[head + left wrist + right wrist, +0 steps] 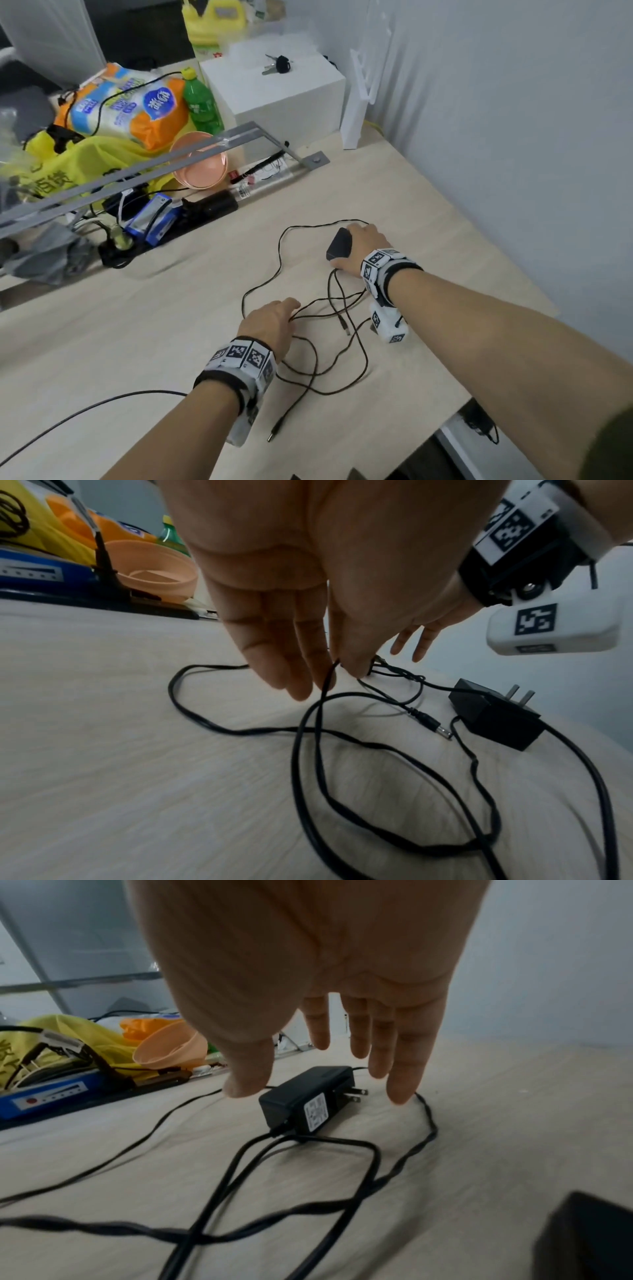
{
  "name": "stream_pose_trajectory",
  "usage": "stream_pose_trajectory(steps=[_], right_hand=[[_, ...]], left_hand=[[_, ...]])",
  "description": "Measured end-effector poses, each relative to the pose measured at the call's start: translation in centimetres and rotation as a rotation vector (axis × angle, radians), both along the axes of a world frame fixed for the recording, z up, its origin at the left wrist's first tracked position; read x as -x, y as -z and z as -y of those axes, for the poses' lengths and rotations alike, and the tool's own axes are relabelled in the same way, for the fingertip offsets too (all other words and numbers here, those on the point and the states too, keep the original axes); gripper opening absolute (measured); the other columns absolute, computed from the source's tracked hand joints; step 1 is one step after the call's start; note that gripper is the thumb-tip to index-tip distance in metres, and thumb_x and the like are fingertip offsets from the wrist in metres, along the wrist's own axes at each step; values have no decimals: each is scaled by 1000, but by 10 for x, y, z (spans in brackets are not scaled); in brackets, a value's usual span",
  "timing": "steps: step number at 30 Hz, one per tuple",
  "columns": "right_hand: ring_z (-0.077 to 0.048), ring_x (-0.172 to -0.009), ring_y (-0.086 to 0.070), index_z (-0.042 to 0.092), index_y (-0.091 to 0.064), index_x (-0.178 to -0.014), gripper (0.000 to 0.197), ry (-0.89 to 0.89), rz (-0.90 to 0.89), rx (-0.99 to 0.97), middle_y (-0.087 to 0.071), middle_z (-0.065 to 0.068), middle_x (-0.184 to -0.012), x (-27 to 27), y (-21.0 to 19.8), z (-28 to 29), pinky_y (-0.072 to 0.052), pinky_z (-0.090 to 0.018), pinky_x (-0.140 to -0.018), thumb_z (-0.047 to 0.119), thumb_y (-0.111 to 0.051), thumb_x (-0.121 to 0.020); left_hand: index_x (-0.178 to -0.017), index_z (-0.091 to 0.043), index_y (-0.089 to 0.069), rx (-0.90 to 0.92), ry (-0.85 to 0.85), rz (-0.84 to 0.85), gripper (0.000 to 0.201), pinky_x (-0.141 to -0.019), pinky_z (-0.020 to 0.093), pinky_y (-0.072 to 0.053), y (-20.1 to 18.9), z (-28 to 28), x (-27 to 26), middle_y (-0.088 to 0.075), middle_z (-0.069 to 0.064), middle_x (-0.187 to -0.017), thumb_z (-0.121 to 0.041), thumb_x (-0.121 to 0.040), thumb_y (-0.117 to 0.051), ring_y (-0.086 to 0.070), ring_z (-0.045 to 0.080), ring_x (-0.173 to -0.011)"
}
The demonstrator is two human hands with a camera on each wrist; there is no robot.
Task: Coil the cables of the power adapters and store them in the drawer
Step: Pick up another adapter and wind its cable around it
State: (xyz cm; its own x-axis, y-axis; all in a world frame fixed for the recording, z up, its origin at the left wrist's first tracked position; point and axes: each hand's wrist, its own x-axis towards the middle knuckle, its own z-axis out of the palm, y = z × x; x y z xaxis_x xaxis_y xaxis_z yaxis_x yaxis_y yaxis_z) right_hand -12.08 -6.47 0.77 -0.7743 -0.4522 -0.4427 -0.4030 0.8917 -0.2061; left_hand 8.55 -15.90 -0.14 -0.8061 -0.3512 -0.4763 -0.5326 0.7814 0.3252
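Observation:
Two black power adapters lie on the light wood table (171, 308) with their thin black cables (342, 373) tangled in loose loops. My right hand (346, 244) hovers over one adapter (337, 246) (308, 1102), fingers straight and spread, thumb on its left. The second adapter (496, 712) lies under my right wrist, its prongs pointing up. My left hand (291, 310) (337, 674) pinches a strand of cable (318, 723) between thumb and fingers, and the strand rises from the table. Two barrel plugs (344, 324) (275, 430) lie loose.
Clutter lines the back left: an orange bowl (200, 164), a green bottle (200, 102), a blue box (150, 219), a power strip (116, 246), a metal rail (137, 171). A white box (274, 92) carries keys. Below the table's front right edge lies a black object (478, 419).

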Motion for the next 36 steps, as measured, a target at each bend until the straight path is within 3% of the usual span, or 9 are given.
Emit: stream_pose_trajectory(steps=[8, 14, 18, 22, 25, 27, 30, 34, 36], right_hand=[[-35, -124, -40, 21, -27, -141, 88, -98, 10, -55, -34, -11, -138, 8, 26, 21, -47, -42, -86, 43, -77, -73], [-34, -125, -43, 18, -31, -141, 83, -83, -63, 76, -39, -10, -134, 7, 10, 9, -43, -41, -97, 43, -71, -73], [-29, -126, -42, 18, -24, -147, 91, -102, -66, 230, -35, -6, -142, 1, -21, -4, -42, -42, -102, 43, -72, -73], [-24, -126, -43, 24, -29, -147, 89, -237, -144, 398, -35, -1, -142, -23, -52, -20, -44, -41, -101, 40, -74, -72], [-22, -122, -44, 26, -33, -146, 88, -408, -192, 464, -34, 0, -139, -54, -71, -36, -45, -36, -100, 32, -76, -70], [-20, -122, -43, 23, -36, -146, 86, -490, -187, 497, -35, -2, -139, -78, -81, -45, -42, -27, -99, 27, -77, -69], [-21, -125, -43, 19, -39, -144, 84, -543, -180, 558, -39, -5, -139, -109, -89, -62, -43, -31, -99, 24, -76, -69], [-18, -127, -46, 30, -24, -150, 94, -342, -203, 642, -27, 0, -149, -130, -100, -85, -49, -34, -97, 22, -72, -70], [-14, -111, -58, 37, -13, -151, 95, -116, -128, 679, -37, 3, -143, -134, -115, -93, -52, -33, -90, 24, -70, -75]], left_hand=[[-131, -31, -48, 9, -59, 39, 37, -88, 35, -47, 9, 5, 6, -60, -1, -124, -21, -95, -44, -56, 26, -112], [-131, -32, -47, -14, -65, 60, 38, -92, 35, -47, 15, 8, 0, -57, -2, -125, -23, -94, -47, -56, 25, -112], [-126, -32, -52, -46, -111, -101, 36, -87, 30, -47, 3, 5, 0, -58, -8, -119, -37, -90, -56, -60, 17, -103], [-121, -33, -54, -346, -352, -369, 40, -81, 31, -54, -29, 0, 8, -63, -13, -105, -47, -85, -63, -65, 6, -84], [-130, -21, -49, -668, -536, -519, 49, -72, 36, -59, -52, -8, 10, -64, 1, -110, -44, -88, -61, -67, 15, -90], [-132, -15, -45, -891, -608, -517, 49, -71, 36, -59, -65, -15, 9, -65, 9, -110, -37, -91, -61, -68, 22, -92], [-128, -8, -49, -1130, -594, -432, 41, -70, 38, -58, -76, -28, 1, -67, 19, -109, -26, -93, -61, -69, 28, -82], [-119, 4, -55, -1282, -601, -520, 29, -61, 31, -59, -97, -45, -5, -67, 19, -94, -15, -97, -54, -68, 23, -69], [-116, 2, -55, -1335, -637, -592, 25, -60, 29, -59, -115, -48, -2, -67, 18, -91, -15, -97, -53, -68, 22, -67]])
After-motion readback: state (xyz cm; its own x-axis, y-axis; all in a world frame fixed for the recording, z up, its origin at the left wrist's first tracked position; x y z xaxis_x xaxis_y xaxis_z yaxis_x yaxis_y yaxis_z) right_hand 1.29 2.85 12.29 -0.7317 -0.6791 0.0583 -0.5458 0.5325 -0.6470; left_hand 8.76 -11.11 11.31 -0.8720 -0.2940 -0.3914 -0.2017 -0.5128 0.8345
